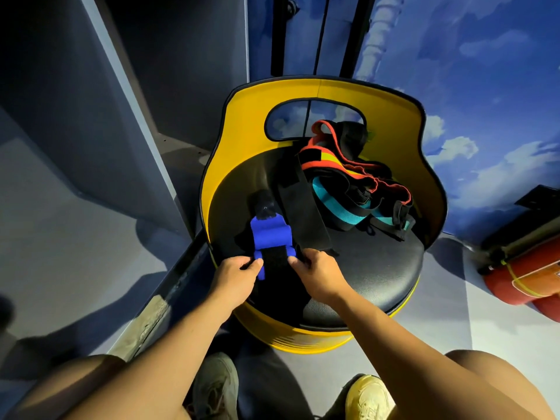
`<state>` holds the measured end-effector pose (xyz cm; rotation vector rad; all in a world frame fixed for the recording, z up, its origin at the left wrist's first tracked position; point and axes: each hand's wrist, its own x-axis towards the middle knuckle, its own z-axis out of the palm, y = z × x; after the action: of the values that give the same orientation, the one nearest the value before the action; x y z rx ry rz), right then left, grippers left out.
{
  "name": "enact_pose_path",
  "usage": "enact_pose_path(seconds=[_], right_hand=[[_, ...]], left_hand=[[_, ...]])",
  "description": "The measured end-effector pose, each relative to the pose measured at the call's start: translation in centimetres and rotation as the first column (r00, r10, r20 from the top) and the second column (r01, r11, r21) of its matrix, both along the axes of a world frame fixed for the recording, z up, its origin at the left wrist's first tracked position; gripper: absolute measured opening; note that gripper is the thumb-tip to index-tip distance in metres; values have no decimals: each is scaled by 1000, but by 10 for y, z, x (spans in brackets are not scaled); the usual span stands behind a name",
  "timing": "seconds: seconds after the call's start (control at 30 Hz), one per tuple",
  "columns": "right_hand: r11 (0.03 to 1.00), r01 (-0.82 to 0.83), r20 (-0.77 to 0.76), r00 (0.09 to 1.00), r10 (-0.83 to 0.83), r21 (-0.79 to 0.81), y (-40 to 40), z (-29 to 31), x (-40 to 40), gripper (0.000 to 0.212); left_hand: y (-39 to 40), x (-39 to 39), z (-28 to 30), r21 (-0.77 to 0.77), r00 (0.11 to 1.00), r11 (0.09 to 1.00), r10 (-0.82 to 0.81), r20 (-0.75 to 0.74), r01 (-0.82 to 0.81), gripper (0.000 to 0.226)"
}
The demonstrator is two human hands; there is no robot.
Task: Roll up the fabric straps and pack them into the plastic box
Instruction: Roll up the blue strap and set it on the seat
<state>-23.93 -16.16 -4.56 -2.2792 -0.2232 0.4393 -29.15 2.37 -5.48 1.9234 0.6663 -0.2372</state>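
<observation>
Both hands (277,272) pinching blue strap's (270,236) near end, length pointing away.

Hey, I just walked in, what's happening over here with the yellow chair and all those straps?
A person is working over a yellow chair with a black seat. Both hands hold the near end of a blue strap that lies on the seat: the left hand pinches its left edge, the right hand its right edge. It looks partly folded or rolled. A long black strap lies beside it, and a tangled pile of red, yellow and teal straps sits further back. No plastic box is in view.
</observation>
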Motion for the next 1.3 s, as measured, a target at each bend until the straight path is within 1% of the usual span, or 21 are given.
enact_pose_path(seconds=[0.07,0.13,0.17,0.2,0.27,0.3,0.33,0.4,0.43,0.47,0.57,0.67,0.73,0.77,0.8,0.9,1.07,1.17,1.23,1.27,1.3], right_hand=[[1000,25,2,1000,-25,-11,4,-1,5,35],[997,73,0,997,-73,-12,9,-8,10,35],[994,105,21,994,-104,-10,12,-12,13,35],[990,141,53,989,-140,-8,14,-17,15,32],[978,201,144,967,-208,62,19,-22,18,31],[972,204,193,956,-223,114,20,-22,19,33],[974,176,258,943,-209,145,21,-21,19,31],[988,91,397,908,-133,124,22,-22,19,17],[992,68,436,894,-106,103,22,-24,18,13],[995,63,443,892,-93,82,21,-23,17,13],[998,16,375,926,-37,59,14,-17,13,24],[994,-106,212,972,98,28,3,-10,9,50],[989,-142,188,971,146,-32,-1,-9,8,63],[989,-136,188,972,144,-54,-1,-9,8,65],[991,-123,186,974,130,-49,0,-8,7,66],[996,-84,169,983,77,33,1,-5,2,59],[994,-103,148,984,96,39,-4,-1,5,52],[992,-120,151,982,113,38,-1,0,12,47],[990,-123,130,985,113,68,2,0,17,40],[989,-120,118,987,110,81,3,-1,19,37],[990,-113,102,989,103,88,5,-2,22,35]], left_hand=[[2,7,-1,-17,999,999,50,-1,-50,28],[1,14,-1,-44,993,992,118,-1,-118,20],[0,18,-1,-38,989,989,144,17,-143,14],[-2,21,-1,-28,983,984,176,48,-175,12],[-5,27,-4,-38,964,970,243,108,-240,16],[-6,30,-4,-57,957,964,263,122,-258,13],[-6,32,-4,-81,954,960,276,120,-268,10],[-4,34,-7,-127,949,952,293,119,-279,10],[-2,34,-9,-136,946,950,299,124,-282,9],[-2,33,-9,-135,947,952,293,134,-276,9],[-1,27,-9,-85,961,971,233,147,-222,28],[-3,18,-6,-26,989,994,107,97,-105,54],[-3,15,-6,-34,995,998,56,77,-54,67],[-2,13,-6,-35,996,998,48,80,-45,69],[-1,12,-4,-33,996,999,40,84,-37,68],[3,9,2,-3,997,1000,24,74,-24,62],[12,6,-1,2,998,998,-60,28,60,54],[15,12,2,-27,997,997,-66,27,67,34],[15,17,2,-48,999,998,-43,24,44,19],[15,20,2,-62,1000,998,-26,17,27,13],[14,23,2,-75,1000,997,-13,12,14,13]])
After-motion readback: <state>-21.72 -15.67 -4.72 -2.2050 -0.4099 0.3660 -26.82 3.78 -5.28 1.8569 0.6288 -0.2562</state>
